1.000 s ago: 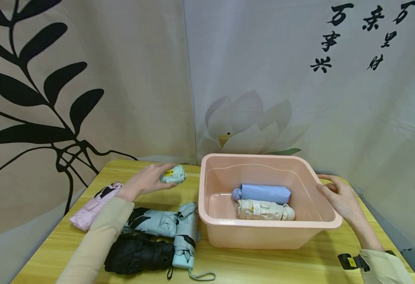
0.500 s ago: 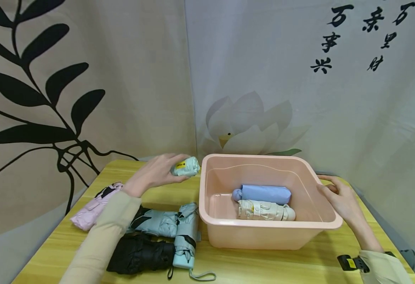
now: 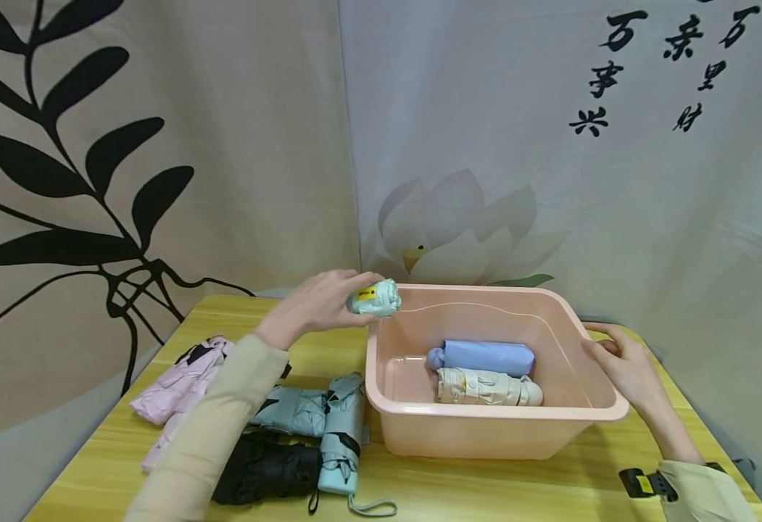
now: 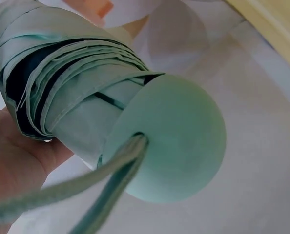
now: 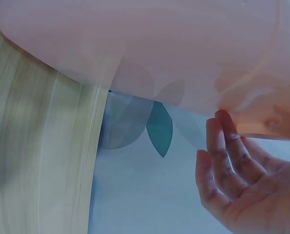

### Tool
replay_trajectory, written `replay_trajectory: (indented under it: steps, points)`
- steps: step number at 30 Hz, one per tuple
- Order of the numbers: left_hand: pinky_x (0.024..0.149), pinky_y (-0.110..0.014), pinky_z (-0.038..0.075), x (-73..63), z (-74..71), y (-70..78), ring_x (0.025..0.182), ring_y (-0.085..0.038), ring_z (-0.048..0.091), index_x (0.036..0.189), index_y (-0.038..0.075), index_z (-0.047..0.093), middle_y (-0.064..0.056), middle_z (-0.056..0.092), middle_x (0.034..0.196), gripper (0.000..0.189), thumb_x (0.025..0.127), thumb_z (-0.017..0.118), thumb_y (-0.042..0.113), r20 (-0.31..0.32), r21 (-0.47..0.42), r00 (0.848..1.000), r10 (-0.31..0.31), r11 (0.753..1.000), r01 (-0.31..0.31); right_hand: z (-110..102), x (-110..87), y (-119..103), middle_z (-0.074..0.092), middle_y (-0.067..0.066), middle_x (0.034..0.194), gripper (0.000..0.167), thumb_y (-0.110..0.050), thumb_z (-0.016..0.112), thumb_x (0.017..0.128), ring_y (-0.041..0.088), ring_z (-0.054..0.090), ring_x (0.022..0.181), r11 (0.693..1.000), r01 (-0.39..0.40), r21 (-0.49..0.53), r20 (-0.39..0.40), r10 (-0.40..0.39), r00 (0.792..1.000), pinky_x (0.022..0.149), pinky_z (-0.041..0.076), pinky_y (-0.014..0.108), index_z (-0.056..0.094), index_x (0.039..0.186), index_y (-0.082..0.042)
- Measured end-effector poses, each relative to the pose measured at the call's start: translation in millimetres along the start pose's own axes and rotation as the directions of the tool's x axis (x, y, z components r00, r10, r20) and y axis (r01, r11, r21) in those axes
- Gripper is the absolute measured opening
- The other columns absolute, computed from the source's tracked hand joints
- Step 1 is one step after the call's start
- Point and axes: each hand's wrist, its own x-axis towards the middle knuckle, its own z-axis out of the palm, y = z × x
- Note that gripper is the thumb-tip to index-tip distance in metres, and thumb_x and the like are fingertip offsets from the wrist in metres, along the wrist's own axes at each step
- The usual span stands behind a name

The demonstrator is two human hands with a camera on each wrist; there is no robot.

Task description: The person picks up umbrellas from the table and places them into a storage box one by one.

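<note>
My left hand (image 3: pixel 325 304) grips a folded mint-green umbrella (image 3: pixel 375 298) with a yellow label, held above the left back rim of the pink plastic tub (image 3: pixel 485 412). In the left wrist view the umbrella's rounded handle end (image 4: pixel 172 141) and its cord loop (image 4: pixel 111 170) face the camera. My right hand (image 3: pixel 625 366) holds the tub's right rim; in the right wrist view its fingers (image 5: pixel 228 161) lie against the outer wall. Inside the tub, a blue folded umbrella (image 3: pixel 485 356) lies behind a cream one (image 3: pixel 485 386).
Left of the tub lie two pale blue folded umbrellas (image 3: pixel 340 435), a black one (image 3: pixel 270 467) and lilac ones (image 3: pixel 181 380) partly behind my left sleeve. A wrist cord (image 3: pixel 374 509) trails on the wooden table (image 3: pixel 459 489). A printed curtain (image 3: pixel 276 145) hangs close behind.
My left hand has carried the mint-green umbrella rightward and slightly up, from over the table to the tub's rim. More lilac fabric shows beside the sleeve. My right hand has stayed put.
</note>
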Motion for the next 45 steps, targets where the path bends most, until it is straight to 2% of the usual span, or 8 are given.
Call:
replay_trajectory:
  steps: [7, 15, 21, 30, 33, 38, 45]
  points:
    - [0.069, -0.028, 0.047, 15.0, -5.0, 18.4, 0.085, -0.018, 0.057, 0.137, 0.022, 0.050, -0.007, 0.064, 0.113, 0.062, 0.083, 0.066, 0.048, 0.036, 0.020, 0.999, 0.026, 0.999, -0.027, 0, 0.1, 1, 0.067, 0.028, 0.104, 0.048, -0.034, 0.046, 0.099, -0.008, 0.058, 0.069, 1.000, -0.006, 0.004, -0.001, 0.006, 1.000, 0.060, 0.048, 0.022, 0.046, 0.137, -0.004]
    - [0.072, -0.030, 0.048, 34.2, -5.1, 40.2, 0.088, -0.018, 0.057, 0.138, 0.024, 0.048, -0.006, 0.064, 0.112, 0.063, 0.084, 0.065, 0.049, 0.055, 0.063, 0.994, 0.095, 0.993, -0.098, 1, 0.5, 1, 0.067, 0.029, 0.106, 0.049, -0.035, 0.045, 0.099, -0.007, 0.058, 0.069, 1.000, -0.016, 0.013, 0.003, 0.016, 1.000, 0.060, 0.048, 0.023, 0.046, 0.137, -0.004]
    - [0.067, -0.027, 0.045, 48.3, -4.6, 58.9, 0.085, -0.017, 0.055, 0.139, 0.025, 0.047, -0.004, 0.063, 0.109, 0.063, 0.084, 0.064, 0.050, 0.079, 0.090, 0.987, 0.143, 0.985, -0.150, 0, 1.1, 1, 0.067, 0.029, 0.106, 0.050, -0.035, 0.045, 0.099, -0.006, 0.059, 0.069, 1.000, -0.016, 0.015, 0.012, 0.016, 1.000, 0.060, 0.049, 0.023, 0.045, 0.138, -0.004]
    - [0.068, -0.025, 0.047, 66.9, 1.4, 80.5, 0.082, -0.013, 0.056, 0.136, 0.024, 0.048, 0.000, 0.062, 0.104, 0.058, 0.086, 0.063, 0.049, 0.065, 0.094, 0.962, 0.266, 0.958, -0.272, 1, 1.7, 2, 0.068, 0.028, 0.104, 0.050, -0.035, 0.046, 0.099, -0.006, 0.059, 0.069, 1.000, -0.013, 0.016, 0.017, 0.013, 1.000, 0.060, 0.048, 0.023, 0.045, 0.138, -0.004]
    - [0.074, -0.026, 0.049, 72.2, 5.6, 86.0, 0.087, -0.014, 0.057, 0.137, 0.024, 0.047, 0.001, 0.062, 0.107, 0.058, 0.087, 0.062, 0.048, 0.075, 0.094, 0.953, 0.295, 0.949, -0.301, 1, 1.5, 2, 0.067, 0.029, 0.105, 0.050, -0.035, 0.045, 0.099, -0.006, 0.059, 0.069, 1.000, -0.013, 0.016, 0.012, 0.012, 1.000, 0.061, 0.048, 0.023, 0.045, 0.138, -0.004]
    - [0.085, -0.030, 0.048, 79.5, 9.7, 97.8, 0.098, -0.015, 0.057, 0.141, 0.025, 0.042, 0.002, 0.059, 0.118, 0.061, 0.088, 0.060, 0.050, 0.119, 0.121, 0.944, 0.309, 0.939, -0.322, 1, 2.4, 3, 0.068, 0.028, 0.103, 0.049, -0.033, 0.046, 0.099, -0.005, 0.060, 0.068, 1.000, -0.015, 0.017, 0.011, 0.015, 1.000, 0.059, 0.048, 0.023, 0.045, 0.138, -0.004]
    - [0.085, -0.029, 0.048, 89.0, 11.3, 114.0, 0.097, -0.013, 0.057, 0.140, 0.022, 0.043, 0.002, 0.056, 0.119, 0.060, 0.089, 0.059, 0.048, 0.116, 0.142, 0.921, 0.372, 0.912, -0.386, 2, 2.0, 4, 0.068, 0.028, 0.104, 0.049, -0.033, 0.046, 0.099, -0.005, 0.060, 0.068, 0.999, -0.020, 0.026, 0.020, 0.019, 1.000, 0.060, 0.048, 0.023, 0.044, 0.138, -0.003]
